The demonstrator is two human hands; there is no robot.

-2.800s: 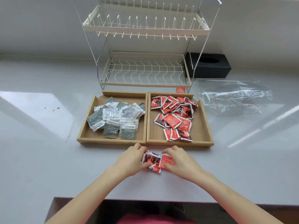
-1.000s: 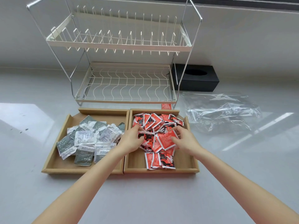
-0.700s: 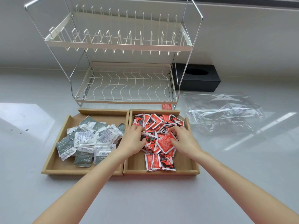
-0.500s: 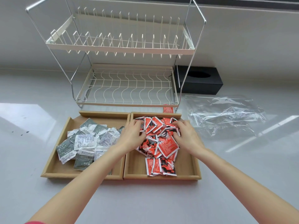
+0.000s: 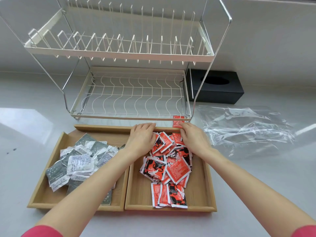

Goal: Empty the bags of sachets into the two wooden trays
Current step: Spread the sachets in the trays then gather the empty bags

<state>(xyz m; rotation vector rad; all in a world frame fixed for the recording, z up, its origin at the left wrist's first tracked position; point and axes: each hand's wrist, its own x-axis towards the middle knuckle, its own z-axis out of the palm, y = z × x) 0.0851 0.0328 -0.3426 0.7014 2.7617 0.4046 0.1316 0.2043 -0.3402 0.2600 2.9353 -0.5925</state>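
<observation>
the left hand covers the far left corner of the red sachets, fingertips curled out of sight. the left forearm hides part of the grey sachets at four o'clock. the dish rack is cut off at twelve o'clock. sachet print is too small to read.

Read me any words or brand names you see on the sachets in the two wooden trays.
"taikoo": on a white paper sachet in the left wooden tray, beside blurred characters.
"taiko", cut off: on another white sachet.
Red and black sachets in the right wooden tray: print too blurred.
</observation>
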